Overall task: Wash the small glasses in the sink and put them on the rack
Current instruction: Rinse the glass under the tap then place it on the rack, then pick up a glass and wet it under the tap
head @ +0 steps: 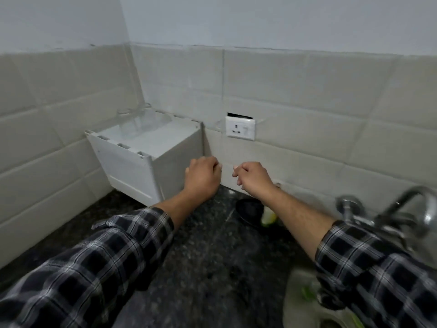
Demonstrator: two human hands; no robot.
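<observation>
Reaching forward over the dark speckled counter (205, 252), both bare hands hang in the air in front of the tiled wall (307, 95), with checked sleeves pushed back from the forearms. The left hand (203, 177) is curled loosely, fingers folded under; nothing shows inside it. The right hand (254, 177) is likewise curled, thumb and fingertips drawn close together; whether they pinch anything cannot be told, and no object is visible between them. No small glass can be made out with certainty in either hand or on the counter. A faint clear outline sits at the far rim of the white rack (142, 147), possibly a glass already placed, but blur prevents confirmation. The rack stands in the corner, to the left of and beyond the hands, its open top facing up; the left hand is the nearer one, almost level with the rack's right front edge. The tap (402, 209) rises at the right edge of the view, so the sink most likely lies to the lower right, closer to the right hand, and is largely out of frame. A wall socket (240, 128) sits above and between the hands. Judged from this layout, any further glass would be fetched from the right and carried leftward to the rack.
</observation>
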